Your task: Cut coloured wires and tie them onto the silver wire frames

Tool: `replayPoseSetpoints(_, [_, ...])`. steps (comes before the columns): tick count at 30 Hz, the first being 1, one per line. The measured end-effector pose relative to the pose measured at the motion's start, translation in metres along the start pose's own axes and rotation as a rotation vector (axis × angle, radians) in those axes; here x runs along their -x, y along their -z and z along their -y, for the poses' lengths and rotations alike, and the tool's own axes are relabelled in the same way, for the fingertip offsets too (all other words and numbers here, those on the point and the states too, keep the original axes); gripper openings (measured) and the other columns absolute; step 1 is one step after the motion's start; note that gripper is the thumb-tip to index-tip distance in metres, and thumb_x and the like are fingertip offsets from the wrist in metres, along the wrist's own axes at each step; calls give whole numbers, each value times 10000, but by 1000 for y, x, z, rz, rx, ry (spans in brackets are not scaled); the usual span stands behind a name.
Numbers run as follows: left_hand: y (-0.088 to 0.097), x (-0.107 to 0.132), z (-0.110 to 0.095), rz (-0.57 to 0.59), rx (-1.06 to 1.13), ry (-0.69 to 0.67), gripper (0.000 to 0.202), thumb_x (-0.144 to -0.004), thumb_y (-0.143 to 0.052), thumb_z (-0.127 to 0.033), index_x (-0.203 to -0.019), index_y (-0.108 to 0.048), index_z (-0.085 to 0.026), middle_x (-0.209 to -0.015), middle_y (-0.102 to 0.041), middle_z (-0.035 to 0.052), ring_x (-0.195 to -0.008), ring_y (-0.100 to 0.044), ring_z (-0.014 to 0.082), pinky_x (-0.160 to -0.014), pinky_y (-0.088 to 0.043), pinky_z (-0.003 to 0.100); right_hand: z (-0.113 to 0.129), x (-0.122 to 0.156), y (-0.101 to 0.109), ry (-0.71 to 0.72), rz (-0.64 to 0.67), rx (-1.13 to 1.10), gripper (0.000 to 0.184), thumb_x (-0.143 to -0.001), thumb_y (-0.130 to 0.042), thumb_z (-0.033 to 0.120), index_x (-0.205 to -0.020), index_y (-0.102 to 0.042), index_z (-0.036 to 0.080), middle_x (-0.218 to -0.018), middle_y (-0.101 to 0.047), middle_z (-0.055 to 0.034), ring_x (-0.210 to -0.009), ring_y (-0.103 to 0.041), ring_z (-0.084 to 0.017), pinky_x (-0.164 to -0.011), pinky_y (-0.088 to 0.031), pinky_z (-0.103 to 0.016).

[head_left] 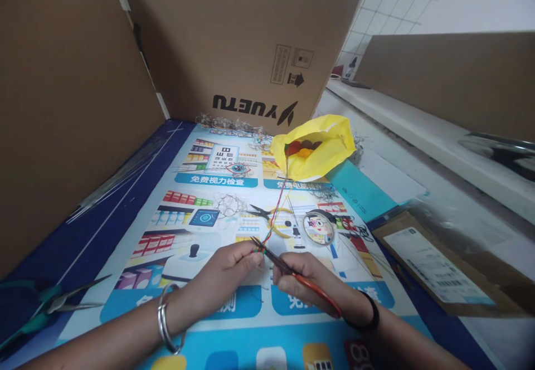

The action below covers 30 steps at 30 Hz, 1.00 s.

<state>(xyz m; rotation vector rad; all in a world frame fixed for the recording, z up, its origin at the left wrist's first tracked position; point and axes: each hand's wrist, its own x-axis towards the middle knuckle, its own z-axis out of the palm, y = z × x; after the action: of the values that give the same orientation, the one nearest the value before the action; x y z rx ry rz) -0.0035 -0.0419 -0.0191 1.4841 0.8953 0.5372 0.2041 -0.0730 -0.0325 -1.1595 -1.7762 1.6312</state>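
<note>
The left hand (234, 265), nearly closed, pinches coloured threads (279, 207); the right hand (307, 274) wraps round a red-handled tool (315, 288), tips at the pinch. The threads run toward one o'clock to a yellow bag (339, 135). They look light and limp, best gripped beside the tips.

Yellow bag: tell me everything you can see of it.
The yellow bag looks like thin, creased paper or plastic. It lies on the printed sheet, before the upright cardboard, its mouth gaping toward the camera. Inside show red, orange and brown bundles. A reddish strand runs over its near rim toward the left hand.
</note>
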Motion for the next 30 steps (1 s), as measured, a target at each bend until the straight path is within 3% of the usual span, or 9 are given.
replayPoseSetpoints(5, [0,-3,1,-118,-137,-239,264,-882,-450,-314,-726,-610,-175,-1115,-522,66,-1063,-447,204,-916,-332,289,-6,4,-1,-34,62,-232,340,-851,-505,477,-905,-537,143,-544,-403,70,-408,-353,-37,-378,-277,-150])
replayPoseSetpoints(8, [3,-7,3,-49,-81,-263,274,-890,-439,-325,-750,-615,-167,-1291,-447,73,-1065,-457,207,-901,-344,293,-7,5,-3,-29,76,-319,349,-846,-516,475,-911,-542,133,-552,-414,64,-415,-346,-34,-391,-276,-156])
replayPoseSetpoints(11, [5,-11,7,96,61,-230,279,-894,-421,-366,-972,-608,-173,-1112,-547,94,-737,-515,143,-713,-408,275,-5,6,-5,-21,97,-381,358,-847,-510,484,-905,-530,131,-553,-409,65,-414,-337,-34,-396,-274,-164])
replayPoseSetpoints(13, [6,-14,9,161,93,-229,322,-896,-407,-388,-1057,-577,-166,-893,-582,66,-669,-499,138,-686,-408,270,-3,6,-6,7,105,-393,379,-852,-492,504,-915,-520,131,-547,-401,67,-410,-331,-36,-397,-268,-168])
replayPoseSetpoints(15, [7,-16,11,167,27,-269,324,-898,-396,-402,-943,-603,-157,-785,-562,46,-716,-509,154,-725,-401,271,0,7,-5,27,108,-379,404,-854,-477,528,-927,-513,132,-551,-393,66,-420,-335,-39,-409,-270,-171])
replayPoseSetpoints(18, [6,-19,11,114,-113,-303,353,-903,-374,-407,-761,-584,-162,-777,-553,40,-741,-502,157,-733,-386,262,5,7,-4,32,103,-327,441,-835,-478,569,-935,-501,140,-603,-399,50,-478,-356,-50,-449,-297,-179])
replayPoseSetpoints(25, [0,-23,11,8,-251,-298,347,-916,-327,-367,-675,-492,-181,-694,-502,10,-679,-452,148,-675,-352,253,-1,7,-5,57,30,-265,465,-849,-398,615,-858,-459,154,-615,-377,49,-472,-345,-46,-424,-305,-168])
replayPoseSetpoints(30, [2,-26,9,4,-339,-353,295,-912,-350,-305,-670,-469,-186,-681,-474,-4,-668,-429,142,-659,-334,249,-7,5,-7,27,-20,-234,458,-850,-404,608,-782,-452,158,-555,-372,64,-402,-318,-32,-357,-274,-148])
